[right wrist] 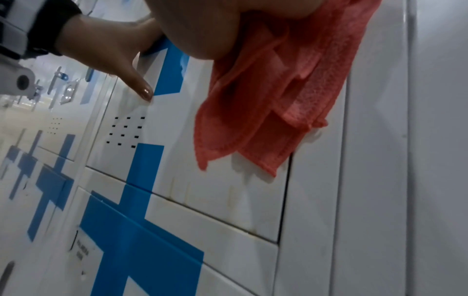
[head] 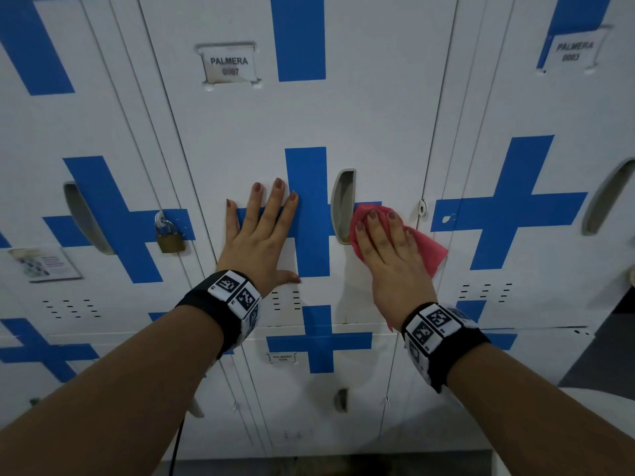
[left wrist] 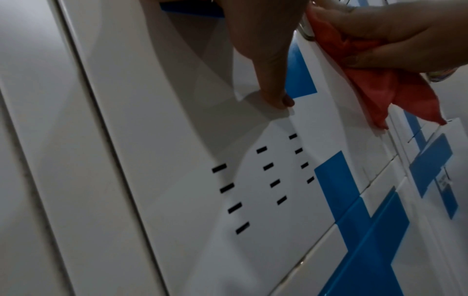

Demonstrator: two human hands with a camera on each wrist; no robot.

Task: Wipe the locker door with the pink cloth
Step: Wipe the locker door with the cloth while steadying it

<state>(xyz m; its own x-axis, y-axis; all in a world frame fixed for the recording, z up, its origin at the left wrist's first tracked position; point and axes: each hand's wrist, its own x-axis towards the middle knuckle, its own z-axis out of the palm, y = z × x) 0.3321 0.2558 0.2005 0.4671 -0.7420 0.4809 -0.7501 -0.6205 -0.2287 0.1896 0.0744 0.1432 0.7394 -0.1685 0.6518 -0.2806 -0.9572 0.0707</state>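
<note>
Both bare forearms reach forward from the head camera, each with a black wristband carrying square printed markers. At their ends, the left hand (head: pixel 262 231) lies flat with fingers straight and spread on the white metal locker door with the blue cross (head: pixel 374 132), its thumb resting just above the vent slots (left wrist: pixel 263 180); it holds nothing and seems only to steady the panel. To its right, the right hand (head: pixel 386 242) presses the crumpled pink woven cloth (head: pixel 426 250) against the door, fingers laid nearly straight over it. The cloth sits near the door's right edge, just right of the grey recessed handle (head: pixel 343 204), and its loose corners hang below the palm in the right wrist view.

Wiping looks to be under way at mid-height on the right side. Faint yellowish streaks show near the door's bottom edge in the right wrist view, so the next stroke probably calls for firm pressure downward toward that edge, then across the left half and the top, where the name label (head: pixel 228 65) sits.
</note>
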